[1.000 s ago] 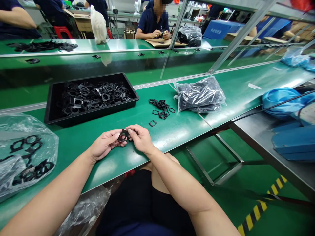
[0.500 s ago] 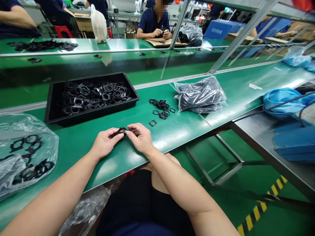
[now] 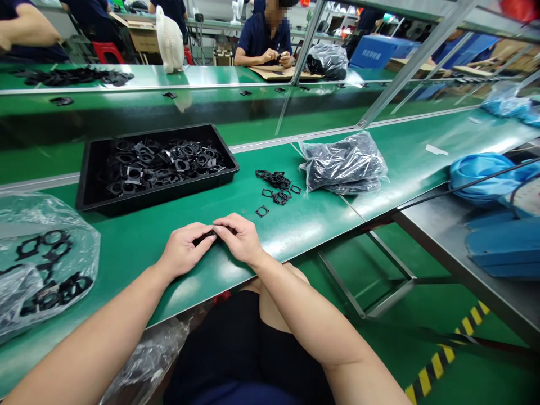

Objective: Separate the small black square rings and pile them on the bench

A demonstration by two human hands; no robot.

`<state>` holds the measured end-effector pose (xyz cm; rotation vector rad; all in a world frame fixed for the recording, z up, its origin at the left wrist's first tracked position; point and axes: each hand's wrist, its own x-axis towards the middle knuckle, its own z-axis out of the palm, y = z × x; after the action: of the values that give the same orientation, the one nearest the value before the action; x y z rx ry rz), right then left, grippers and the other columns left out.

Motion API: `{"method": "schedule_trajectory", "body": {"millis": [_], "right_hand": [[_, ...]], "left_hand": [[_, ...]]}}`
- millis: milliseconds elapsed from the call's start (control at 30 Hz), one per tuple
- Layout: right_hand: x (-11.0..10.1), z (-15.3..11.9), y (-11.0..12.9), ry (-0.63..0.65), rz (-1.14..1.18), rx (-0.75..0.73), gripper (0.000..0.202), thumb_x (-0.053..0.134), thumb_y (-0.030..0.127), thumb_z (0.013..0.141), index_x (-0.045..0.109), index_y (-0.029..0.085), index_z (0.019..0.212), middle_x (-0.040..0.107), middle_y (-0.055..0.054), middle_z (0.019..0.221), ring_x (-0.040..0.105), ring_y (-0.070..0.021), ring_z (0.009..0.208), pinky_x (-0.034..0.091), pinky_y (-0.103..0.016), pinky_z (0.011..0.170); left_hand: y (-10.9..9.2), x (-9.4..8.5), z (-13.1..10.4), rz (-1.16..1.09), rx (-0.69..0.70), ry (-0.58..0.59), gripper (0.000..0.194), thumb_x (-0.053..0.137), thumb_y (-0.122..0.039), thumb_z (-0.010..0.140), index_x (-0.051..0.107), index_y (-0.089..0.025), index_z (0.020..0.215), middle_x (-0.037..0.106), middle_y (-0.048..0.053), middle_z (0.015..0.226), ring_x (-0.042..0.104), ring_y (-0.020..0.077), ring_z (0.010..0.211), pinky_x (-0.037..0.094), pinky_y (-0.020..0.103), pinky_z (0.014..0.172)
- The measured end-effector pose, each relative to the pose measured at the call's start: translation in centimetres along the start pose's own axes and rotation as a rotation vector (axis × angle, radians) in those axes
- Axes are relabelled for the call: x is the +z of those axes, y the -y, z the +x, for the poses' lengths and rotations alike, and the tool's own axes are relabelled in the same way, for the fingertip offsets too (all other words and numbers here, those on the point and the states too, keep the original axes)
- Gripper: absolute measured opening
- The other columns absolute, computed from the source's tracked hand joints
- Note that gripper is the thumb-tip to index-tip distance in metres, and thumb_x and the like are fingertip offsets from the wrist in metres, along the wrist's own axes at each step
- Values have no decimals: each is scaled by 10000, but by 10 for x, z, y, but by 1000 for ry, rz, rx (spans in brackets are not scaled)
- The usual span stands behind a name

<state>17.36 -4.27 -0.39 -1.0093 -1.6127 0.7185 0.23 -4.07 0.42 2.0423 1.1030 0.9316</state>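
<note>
Blk part [image 3: 203, 238] slipped deeper betw. L hand [image 3: 184, 247] & R hand [image 3: 241, 239], both pinching it (axis hidden), nr table's front edge [image 3: 223, 278].

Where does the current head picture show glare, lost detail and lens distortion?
Head view: white glare on the green worktop beside the right hand, highlights on the clear bag of dark parts; head view: black pieces blend into their black tray; head view: forearms look stretched toward the lower corners, perhaps a wide lens.
</note>
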Motion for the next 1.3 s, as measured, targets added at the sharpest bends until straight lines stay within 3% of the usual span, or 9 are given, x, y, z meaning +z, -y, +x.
{"method": "schedule_trajectory", "body": {"millis": [100,167,233,300,433,567,800,1167,1300], "right_hand": [[3,0,-6,-14,124,146,147,577,300,848,667,187,875,634,-19,779,608,-117,658,523,-256,624],[5,0,-9,-9,204,220,157,564,312,854,638,179,891,621,-10,748,592,-105,573,512,-238,530],[5,-2,-9,-17,171,165,142,581,299,846,632,182,907,630,-21,784,609,-116,621,521,-238,540],[4,-2,-6,-53,50,19,120,606,268,835,645,195,923,645,-44,885,626,-135,753,540,-253,632],[2,-2,-1,-109,-125,-172,109,578,224,863,667,216,925,666,-49,931,623,-147,877,534,-284,795],[2,-2,0,-98,-169,-239,131,554,214,882,684,200,885,674,-56,906,628,-137,862,523,-264,805],[1,-3,2,-61,-169,-189,130,553,242,881,672,203,844,678,-55,886,629,-148,853,525,-287,808],[1,-2,3,-42,-135,-185,107,532,246,882,594,202,808,649,-44,828,607,-147,816,507,-287,776],[0,-3,2,-8,-176,-202,117,502,245,895,577,212,812,634,-47,841,594,-154,844,499,-291,785]], "left_hand": [[4,4,1,-240,-174,-84,369,659,-348,776,633,-180,1103,679,41,864,629,165,784,502,301,754],[6,5,2,-364,-268,-149,388,706,-363,729,636,-161,1052,677,39,836,630,161,770,510,296,738],[6,4,4,-388,-319,-192,332,736,-372,693,666,-151,931,680,40,800,621,152,733,508,283,708],[4,2,5,-372,-332,-212,298,747,-378,677,682,-151,858,681,38,767,605,143,693,500,274,674],[1,1,5,-358,-323,-221,301,753,-382,662,696,-153,848,683,38,747,596,145,674,497,279,652],[0,2,3,-363,-329,-211,300,754,-383,657,699,-152,839,687,41,738,600,147,662,504,286,648],[-2,2,2,-344,-313,-212,291,744,-390,666,698,-152,827,693,42,736,615,155,659,517,296,648],[-8,-4,0,10,-25,-207,131,644,-304,769,694,-191,808,695,40,824,630,160,764,503,287,732],[-9,-4,0,-8,-17,-175,129,647,-295,762,693,-183,807,698,46,821,632,161,757,503,291,726]]}}
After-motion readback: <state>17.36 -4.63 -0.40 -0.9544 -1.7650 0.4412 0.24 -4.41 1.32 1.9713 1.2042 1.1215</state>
